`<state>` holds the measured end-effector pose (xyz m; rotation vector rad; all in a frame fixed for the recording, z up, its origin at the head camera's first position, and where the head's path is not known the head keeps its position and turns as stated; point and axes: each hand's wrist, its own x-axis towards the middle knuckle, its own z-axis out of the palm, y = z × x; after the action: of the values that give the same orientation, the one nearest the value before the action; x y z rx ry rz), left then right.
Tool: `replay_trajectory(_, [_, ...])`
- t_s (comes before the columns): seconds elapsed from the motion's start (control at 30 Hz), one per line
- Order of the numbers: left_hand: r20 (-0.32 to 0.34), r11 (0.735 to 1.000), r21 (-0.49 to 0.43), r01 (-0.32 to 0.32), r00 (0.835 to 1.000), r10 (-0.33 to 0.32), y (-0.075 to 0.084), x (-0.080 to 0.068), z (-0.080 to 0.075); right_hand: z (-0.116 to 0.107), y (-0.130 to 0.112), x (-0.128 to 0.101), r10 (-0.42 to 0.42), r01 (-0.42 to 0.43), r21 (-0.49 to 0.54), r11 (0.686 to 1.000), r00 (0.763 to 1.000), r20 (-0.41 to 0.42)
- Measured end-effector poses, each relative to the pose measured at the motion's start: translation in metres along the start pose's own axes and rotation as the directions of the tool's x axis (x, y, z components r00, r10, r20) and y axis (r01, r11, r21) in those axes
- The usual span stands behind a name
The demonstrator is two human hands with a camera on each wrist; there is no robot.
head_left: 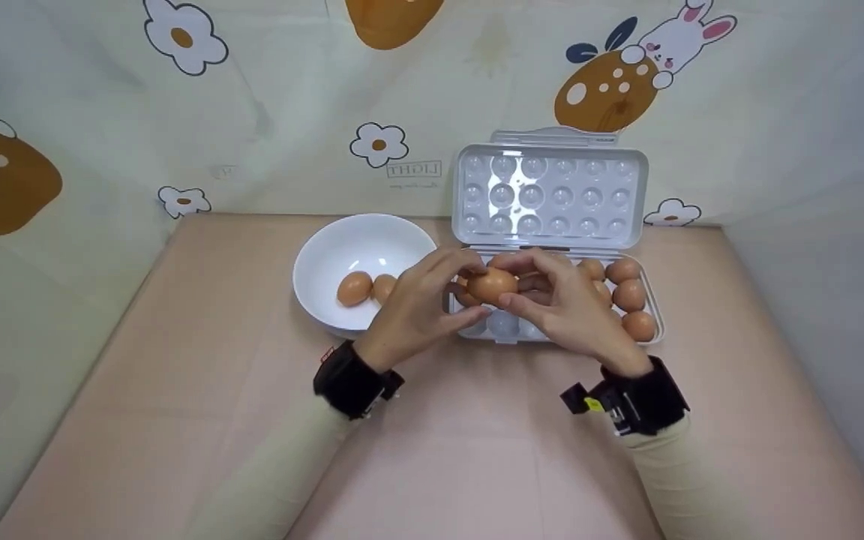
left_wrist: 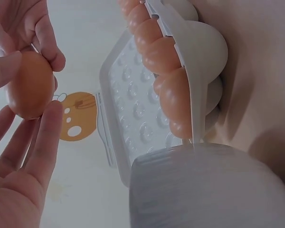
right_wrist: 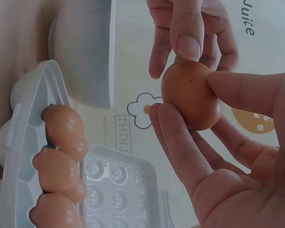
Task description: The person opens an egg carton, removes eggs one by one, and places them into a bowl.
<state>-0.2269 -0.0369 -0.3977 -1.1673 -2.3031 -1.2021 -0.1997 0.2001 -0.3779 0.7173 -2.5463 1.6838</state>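
1. Held between both hands, above the near edge of the tray: one smooth brown egg, lifted clear of the compartments.
2. Left hand curled round the egg's left side — thumb on top, fingertips pressed underneath, as seen from the left wrist.
3. Right hand pinching the same egg from the other side, thumb and fingers wrapped against the shell.
4. Just behind and beneath the hands: a clear plastic egg tray with its dimpled lid hinged open and standing upright at the back.
5. In the tray's right-hand compartments: several more brown eggs, seated side by side; left-hand cells partly hidden by the hands.
6. Just left of the tray, touching or nearly so: a round white ceramic bowl, with two brown eggs lying together at the bottom.
7. Underneath everything: a pale pink tabletop.
8. Behind and at both sides: a cream backdrop printed with flowers, rabbits and spotted brown shapes.
9. On each wrist — a black strap with a small camera unit, over cream sleeves.
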Motion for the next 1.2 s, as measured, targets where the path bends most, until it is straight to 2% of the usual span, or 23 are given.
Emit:
replay_trajectory(0.27, [-0.021, 1.000, 0.029, -0.011, 1.000, 0.011, 0.002, 0.000, 0.000, 0.002, -0.001, -0.001, -0.008, 0.006, 0.062, 0.998, 1.000, 0.023])
replay_trajectory(0.47, [-0.057, 0.998, 0.043, -0.052, 0.997, 0.054, 0.001, -0.001, 0.001, 0.003, -0.003, -0.002, -0.045, 0.042, 0.096, 0.995, 0.999, 0.026])
replay_trajectory(0.6, [-0.046, 0.997, 0.051, -0.061, 0.997, 0.063, 0.001, 0.000, -0.002, 0.003, -0.003, -0.002, -0.053, 0.050, 0.089, 0.995, 0.998, 0.037])
replay_trajectory(0.8, [-0.028, 1.000, 0.011, 0.005, 1.000, -0.005, 0.000, 0.001, -0.015, -0.003, -0.003, -0.003, -0.024, 0.023, 0.059, 0.998, 0.999, 0.023])
replay_trajectory(0.97, [-0.033, 0.997, -0.009, 0.073, 0.997, -0.073, -0.003, 0.002, -0.027, -0.011, -0.003, -0.005, -0.010, 0.010, -0.018, 1.000, 1.000, -0.013])
replay_trajectory(1.2, [-0.032, 0.995, 0.042, 0.094, 0.995, -0.092, -0.013, 0.000, -0.047, -0.016, -0.004, -0.007, 0.005, -0.010, -0.092, 0.996, 0.999, -0.053])
